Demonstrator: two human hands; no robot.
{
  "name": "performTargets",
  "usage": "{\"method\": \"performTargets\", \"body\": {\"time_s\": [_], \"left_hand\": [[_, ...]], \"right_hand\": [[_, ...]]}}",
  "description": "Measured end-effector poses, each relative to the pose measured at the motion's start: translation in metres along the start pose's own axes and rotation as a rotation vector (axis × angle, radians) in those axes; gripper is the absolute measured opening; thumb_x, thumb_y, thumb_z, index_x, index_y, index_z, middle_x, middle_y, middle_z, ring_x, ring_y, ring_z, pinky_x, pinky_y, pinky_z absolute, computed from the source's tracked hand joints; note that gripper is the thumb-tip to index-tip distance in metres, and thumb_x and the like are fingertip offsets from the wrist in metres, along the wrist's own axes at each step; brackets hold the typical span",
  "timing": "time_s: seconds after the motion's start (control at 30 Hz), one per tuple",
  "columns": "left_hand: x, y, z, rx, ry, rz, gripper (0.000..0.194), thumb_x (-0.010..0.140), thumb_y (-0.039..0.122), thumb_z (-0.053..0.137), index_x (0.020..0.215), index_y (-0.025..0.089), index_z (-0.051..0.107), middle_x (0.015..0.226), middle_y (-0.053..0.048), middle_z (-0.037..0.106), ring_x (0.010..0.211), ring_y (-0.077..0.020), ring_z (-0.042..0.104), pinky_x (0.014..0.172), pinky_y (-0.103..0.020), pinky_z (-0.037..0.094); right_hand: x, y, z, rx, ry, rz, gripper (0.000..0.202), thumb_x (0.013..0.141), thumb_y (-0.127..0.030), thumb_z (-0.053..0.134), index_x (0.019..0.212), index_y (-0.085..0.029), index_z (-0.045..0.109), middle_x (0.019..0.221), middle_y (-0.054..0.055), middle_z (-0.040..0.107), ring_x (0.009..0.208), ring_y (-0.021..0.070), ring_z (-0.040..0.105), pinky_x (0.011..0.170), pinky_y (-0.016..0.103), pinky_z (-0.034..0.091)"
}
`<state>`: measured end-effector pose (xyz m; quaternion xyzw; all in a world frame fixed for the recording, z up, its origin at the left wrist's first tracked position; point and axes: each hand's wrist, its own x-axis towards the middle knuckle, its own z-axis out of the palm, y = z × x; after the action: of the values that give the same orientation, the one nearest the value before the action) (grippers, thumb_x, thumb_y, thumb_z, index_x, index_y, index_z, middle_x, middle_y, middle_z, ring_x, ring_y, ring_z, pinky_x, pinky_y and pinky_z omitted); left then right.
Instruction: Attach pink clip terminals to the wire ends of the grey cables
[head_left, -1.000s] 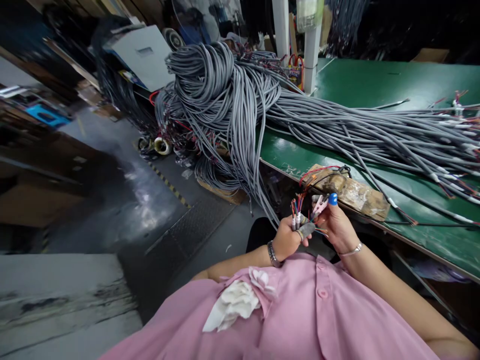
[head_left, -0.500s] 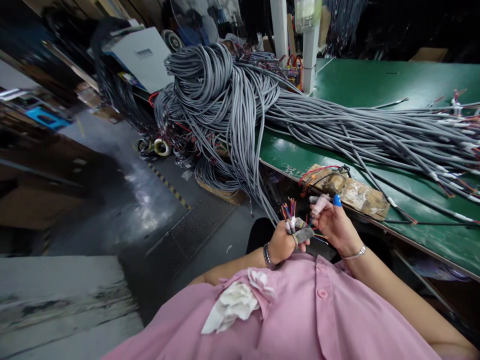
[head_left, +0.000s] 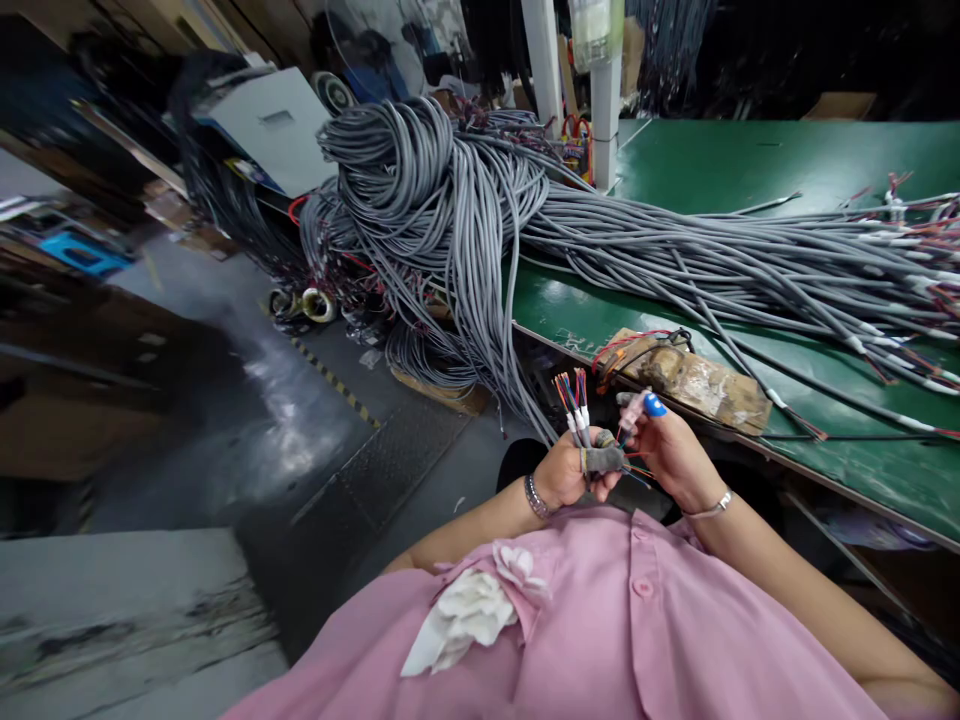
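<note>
My left hand [head_left: 564, 474] is closed around several grey cables, with grey finger covers on some of its fingers. The cables' stripped ends [head_left: 573, 396] stand up above the fist, showing white bands and thin coloured wires. More thin coloured wires [head_left: 639, 470] fan out on the right side of that hand, between both hands. My right hand [head_left: 673, 452] is close beside them, with a blue cover on its thumb and pale tape on a finger. Its thumb and finger are pinched together at a thin wire [head_left: 619, 434], partly hidden by the fingertips.
A big heap of grey cables [head_left: 465, 220] lies along the green table [head_left: 705, 160] and hangs over its edge. At the near edge sits a worn wooden block [head_left: 712, 385] wrapped in tape. A white post [head_left: 606, 130] rises behind. A grey-white box [head_left: 262, 130] stands at upper left.
My right thumb has come down against the finger near the thin wires. The cable ends in my left hand now stand higher and more upright. The view has shifted slightly.
</note>
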<state>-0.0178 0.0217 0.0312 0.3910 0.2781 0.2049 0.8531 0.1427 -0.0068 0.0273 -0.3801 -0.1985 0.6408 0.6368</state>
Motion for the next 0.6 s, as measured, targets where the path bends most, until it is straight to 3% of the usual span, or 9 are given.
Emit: {"method": "performTargets", "body": {"time_s": [0.17,0.33,0.6], "left_hand": [[0.0019,0.0011,0.001,0.009,0.02,-0.009,0.041,0.06,0.043,0.08,0.065,0.015,0.05,0.05,0.001,0.059,0.032,-0.0093,0.05,0.03,-0.018,0.031],[0.0038,-0.0004,-0.0003,0.005,0.023,-0.018,0.039,0.06,0.041,0.08,0.066,0.015,0.052,0.05,0.001,0.06,0.032,-0.0093,0.049,0.03,-0.019,0.032],[0.0079,-0.004,-0.0001,0.034,0.063,-0.032,0.04,0.059,0.043,0.08,0.064,0.014,0.054,0.049,0.0,0.059,0.031,-0.0085,0.048,0.03,-0.019,0.032]], "right_hand": [[-0.0004,0.0013,-0.0011,-0.038,0.034,0.004,0.035,0.079,-0.053,0.067,0.074,-0.019,0.065,0.068,0.001,0.06,0.056,0.0111,0.051,0.052,0.024,0.044],[0.0046,0.0062,-0.0037,-0.013,0.035,0.06,0.048,0.074,-0.066,0.063,0.081,-0.019,0.068,0.072,0.004,0.065,0.06,0.0149,0.057,0.053,0.028,0.046],[0.0055,0.0017,0.006,0.0,0.062,0.03,0.048,0.069,-0.066,0.068,0.083,-0.02,0.069,0.069,0.005,0.066,0.067,0.0207,0.062,0.061,0.033,0.05]]}}
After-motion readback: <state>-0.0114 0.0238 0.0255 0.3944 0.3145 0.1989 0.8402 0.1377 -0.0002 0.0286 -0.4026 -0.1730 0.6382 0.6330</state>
